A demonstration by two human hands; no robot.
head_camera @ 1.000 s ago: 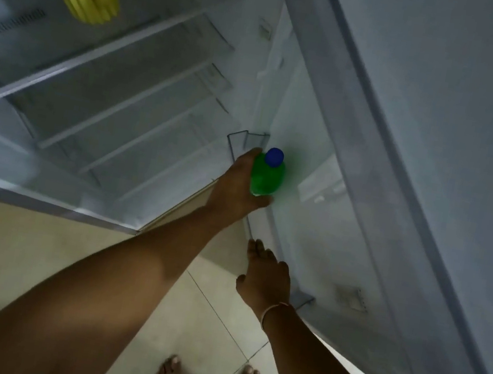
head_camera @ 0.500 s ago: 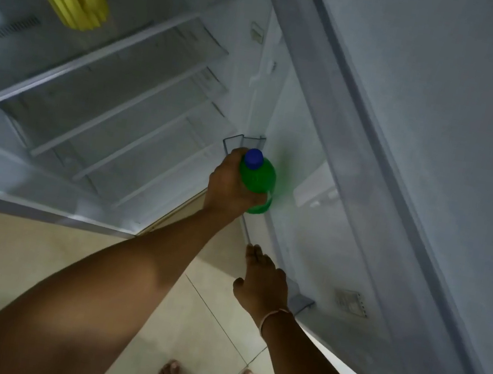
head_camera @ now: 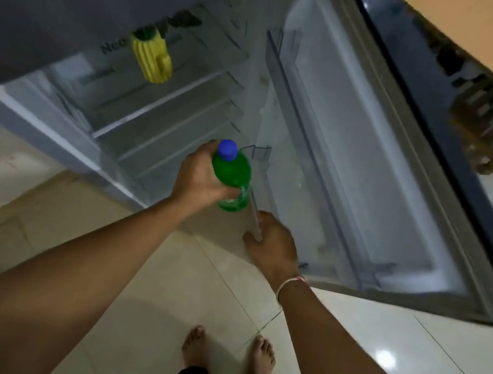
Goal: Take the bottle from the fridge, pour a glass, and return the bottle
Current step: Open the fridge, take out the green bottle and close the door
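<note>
A green bottle (head_camera: 234, 175) with a blue cap stands upright in my left hand (head_camera: 199, 179), whose fingers wrap its body, out in front of the open fridge (head_camera: 157, 126) and above the floor. My right hand (head_camera: 274, 245) grips the lower edge of the open fridge door (head_camera: 357, 159), thumb and fingers curled on the clear door shelf rail. No glass is in view.
A yellow ribbed jug (head_camera: 152, 58) sits on an upper fridge shelf. Wire and glass shelves fill the fridge interior. A wooden table top (head_camera: 491, 41) with carved legs stands at the upper right behind the door. My bare feet (head_camera: 227, 351) stand on pale floor tiles.
My left hand has lifted the green bottle out of the door shelf and drawn it toward me. My right hand has closed on the door's edge. My head has pulled back, widening the view.
</note>
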